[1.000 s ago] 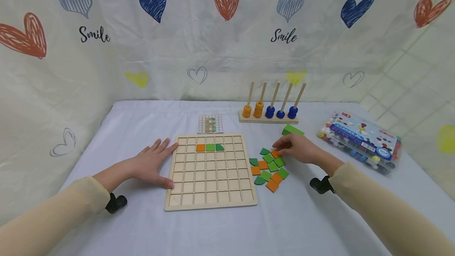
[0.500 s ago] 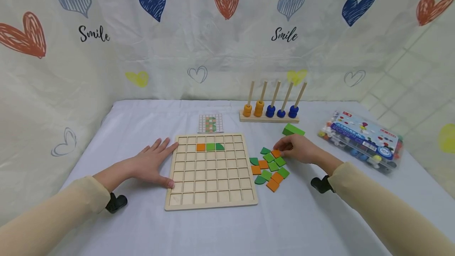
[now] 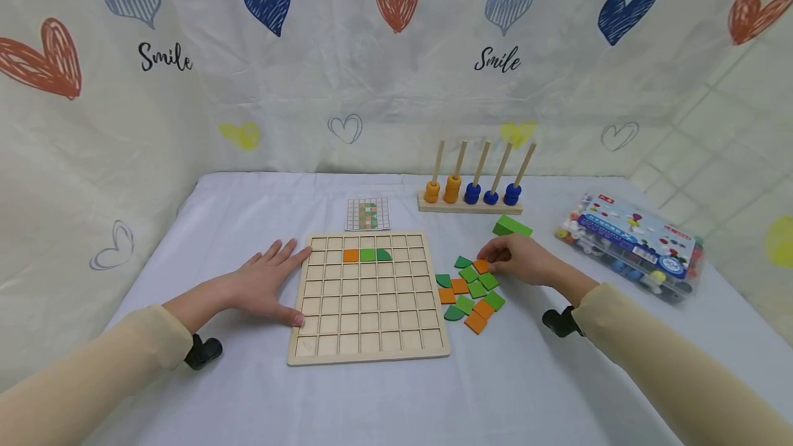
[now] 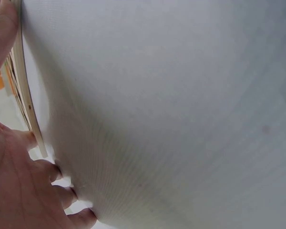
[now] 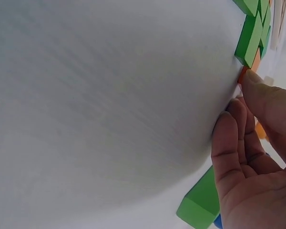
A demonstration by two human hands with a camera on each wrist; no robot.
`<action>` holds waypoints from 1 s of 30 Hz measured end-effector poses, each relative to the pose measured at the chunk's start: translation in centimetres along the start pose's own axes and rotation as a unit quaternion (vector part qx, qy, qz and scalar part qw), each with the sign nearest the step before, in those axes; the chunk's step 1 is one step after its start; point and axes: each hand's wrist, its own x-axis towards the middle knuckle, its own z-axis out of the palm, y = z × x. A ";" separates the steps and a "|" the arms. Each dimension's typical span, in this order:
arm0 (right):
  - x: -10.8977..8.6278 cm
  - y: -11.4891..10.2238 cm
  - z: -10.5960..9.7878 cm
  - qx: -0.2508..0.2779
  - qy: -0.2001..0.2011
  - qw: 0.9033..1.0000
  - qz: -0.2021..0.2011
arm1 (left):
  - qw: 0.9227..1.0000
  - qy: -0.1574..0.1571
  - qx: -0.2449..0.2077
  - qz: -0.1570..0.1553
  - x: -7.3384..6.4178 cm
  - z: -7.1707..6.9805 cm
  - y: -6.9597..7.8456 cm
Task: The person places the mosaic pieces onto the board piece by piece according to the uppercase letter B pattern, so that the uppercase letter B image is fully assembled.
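A square wooden grid board (image 3: 372, 301) lies on the white cloth. In one of its upper rows sit an orange square tile (image 3: 351, 255), a light green square tile (image 3: 368, 255) and a dark green quarter-round tile (image 3: 383, 255). My left hand (image 3: 263, 288) rests spread at the board's left edge, thumb and index finger touching the rim. To the right of the board, my right hand (image 3: 517, 258) has its thumb and curled fingers at an orange square tile (image 3: 480, 266) on the edge of the loose pile. In the right wrist view the thumb touches this orange tile (image 5: 244, 74).
Several loose green and orange tiles (image 3: 477, 289) lie right of the board. Behind it is a small printed pattern card (image 3: 368, 214). Farther back stand a peg bead counter (image 3: 471, 206), a green block (image 3: 512, 226) and a clear plastic box (image 3: 635, 239) of coloured pieces.
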 end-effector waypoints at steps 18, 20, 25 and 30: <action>0.1 -0.1 0.4 -0.004 0.025 1.000 0.000 | 1.000 0.002 -0.001 0.002 0.0 0.0 0.1; 0.1 -0.2 0.3 -0.007 0.027 1.000 -0.002 | 1.000 0.002 0.000 0.000 0.0 0.0 0.1; 0.0 -0.3 0.3 -0.004 0.028 1.000 0.005 | 1.000 0.003 0.004 0.001 0.2 0.1 -0.1; 0.0 -0.2 0.5 -0.005 0.029 1.000 0.008 | 1.000 0.002 0.003 0.005 0.3 0.2 -0.3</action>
